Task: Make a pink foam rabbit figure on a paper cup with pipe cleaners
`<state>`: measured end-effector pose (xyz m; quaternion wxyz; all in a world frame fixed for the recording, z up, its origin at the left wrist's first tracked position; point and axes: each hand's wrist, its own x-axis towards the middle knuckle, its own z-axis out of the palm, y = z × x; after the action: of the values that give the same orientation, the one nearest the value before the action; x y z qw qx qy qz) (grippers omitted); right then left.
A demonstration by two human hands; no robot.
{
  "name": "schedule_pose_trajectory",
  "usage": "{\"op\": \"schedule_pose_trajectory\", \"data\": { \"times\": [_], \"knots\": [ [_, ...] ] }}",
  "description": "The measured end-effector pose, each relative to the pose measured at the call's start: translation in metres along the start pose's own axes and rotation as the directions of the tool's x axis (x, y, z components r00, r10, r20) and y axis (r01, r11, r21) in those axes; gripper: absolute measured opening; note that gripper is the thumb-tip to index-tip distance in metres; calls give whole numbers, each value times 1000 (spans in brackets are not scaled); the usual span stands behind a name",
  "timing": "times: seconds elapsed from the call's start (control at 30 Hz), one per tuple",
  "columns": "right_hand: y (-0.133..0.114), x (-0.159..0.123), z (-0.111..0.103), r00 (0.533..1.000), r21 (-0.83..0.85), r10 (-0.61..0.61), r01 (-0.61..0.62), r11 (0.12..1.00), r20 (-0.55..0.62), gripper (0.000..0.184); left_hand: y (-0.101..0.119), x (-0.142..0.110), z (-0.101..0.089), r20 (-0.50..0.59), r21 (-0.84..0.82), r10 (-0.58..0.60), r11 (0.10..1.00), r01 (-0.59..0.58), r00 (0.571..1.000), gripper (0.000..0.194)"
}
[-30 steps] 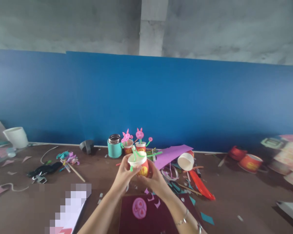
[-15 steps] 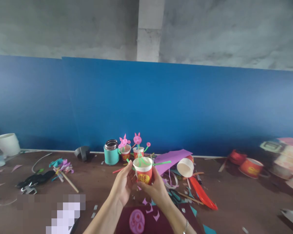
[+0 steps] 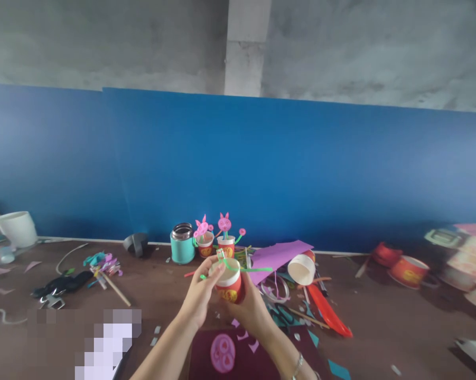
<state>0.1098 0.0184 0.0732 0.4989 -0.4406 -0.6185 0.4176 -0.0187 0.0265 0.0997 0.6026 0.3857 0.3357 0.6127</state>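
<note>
Between my hands is a red and white paper cup [image 3: 229, 292], raised over the table and tilted slightly. Green strips [image 3: 257, 269] stick out past its rim, one to the right and a short end to the left. My left hand [image 3: 201, 293] grips the cup's left side, thumb and fingers up at the rim beside the strips. Around the right side and underneath curls my right hand [image 3: 254, 309]. Behind them stand two similar cups [image 3: 225, 247] with pink paper pig-like figures [image 3: 224, 224]. A pink paper piece with circles [image 3: 223, 353] lies on a dark red sheet [image 3: 202, 364] below.
A teal metal jar [image 3: 183, 246] stands left of the figures. To the right are purple paper [image 3: 275, 256], a tipped cup [image 3: 301, 269], scissors [image 3: 284, 315], a red plastic strip [image 3: 329, 311] and paper scraps. A blue panel [image 3: 261, 169] borders the table's back.
The cup has tipped and shifted slightly left. My left hand has moved up, with its thumb and fingers now at the rim and strips; my right hand has slid lower around the cup.
</note>
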Motion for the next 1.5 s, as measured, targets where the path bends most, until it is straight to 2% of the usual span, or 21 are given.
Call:
{"op": "schedule_pose_trajectory", "data": {
  "times": [0.1,0.23,0.3,0.37,0.43,0.5,0.6,0.7,0.83,0.93,1.03,1.13,1.27,1.4,1.5],
  "knots": [
    [-4,-2,-3,992,51,13,-19,999,123,52,6,0,0,35,-7,15,1000,-15,999,33],
    [-4,-1,-6,938,120,128,-175,977,324,42,13,-1,0,88,51,-80,996,76,993,33],
    [-1,-1,-5,949,103,144,-179,979,280,44,12,-1,-1,60,61,-96,994,92,994,39],
    [1,-1,-3,985,54,98,-107,993,144,51,8,0,-1,44,26,-55,998,54,998,44],
    [3,-1,-1,998,7,51,-51,999,44,56,2,1,-2,53,-23,-7,1000,8,999,49],
    [3,-1,0,999,4,38,-38,999,32,60,-3,2,-2,77,-48,-10,999,14,997,54],
    [-2,-1,-1,998,120,-4,-3,993,62,57,-5,1,-2,59,-52,-50,997,53,997,47],
    [-10,1,-5,999,295,-43,47,954,-19,46,0,0,0,19,-88,-66,994,68,998,37],
    [-14,4,-14,983,403,110,-43,914,-144,40,7,-3,3,20,-117,-118,986,120,993,34],
    [-11,7,-23,979,363,152,-93,927,-137,41,8,-4,3,77,-144,-150,977,159,986,30],
    [-8,12,-32,996,213,59,-44,976,-61,45,9,-3,0,158,-134,-213,963,235,964,32],
    [-9,16,-39,1000,105,25,-25,994,7,44,8,-2,-3,179,-104,-238,960,259,955,33],
    [-16,15,-42,999,103,45,-47,994,20,42,2,-1,-7,220,-56,-220,970,237,950,32],
    [-25,11,-39,997,47,-1,-3,999,79,47,-5,-3,-8,307,43,-215,976,212,927,27],
    [-28,8,-36,996,78,1,-8,997,87,43,-5,-5,-6,320,49,-228,973,224,920,30]
  ]
}}
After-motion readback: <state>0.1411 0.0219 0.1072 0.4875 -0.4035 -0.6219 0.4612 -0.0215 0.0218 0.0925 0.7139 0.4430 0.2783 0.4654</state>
